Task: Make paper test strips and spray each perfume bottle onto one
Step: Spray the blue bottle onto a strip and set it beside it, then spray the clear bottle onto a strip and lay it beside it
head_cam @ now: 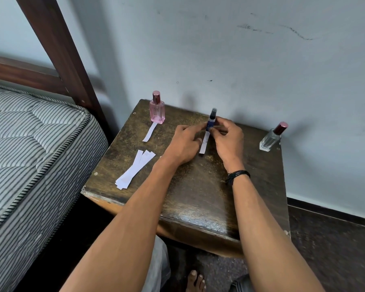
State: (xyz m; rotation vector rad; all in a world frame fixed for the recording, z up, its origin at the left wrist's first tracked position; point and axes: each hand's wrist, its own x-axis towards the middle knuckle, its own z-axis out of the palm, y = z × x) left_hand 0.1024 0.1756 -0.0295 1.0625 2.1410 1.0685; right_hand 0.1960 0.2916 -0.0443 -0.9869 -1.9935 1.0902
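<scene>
Head view has you leaning over the table [198, 197], both forearms stretched forward and converging on the blue bottle [212, 118], which stands upright near the middle of the far edge. Your right hand [227, 142] curls its fingers round the bottle's lower body, wrist bent slightly inward, most likely to steady it. Your left hand [184, 144] comes in from the other side with its fingertips at the bottle's base; whether they pinch the bottle or the far end of the strip [204, 144] in front of it cannot be told. That strip runs from the bottle toward you, seemingly so each scent gets its own paper: the pink bottle [157, 108] at the far left corner has a second strip [150, 131] at its base. The clear bottle [271, 139] at the far right corner has none yet, and spare strips [135, 169] lie by the left edge.
</scene>
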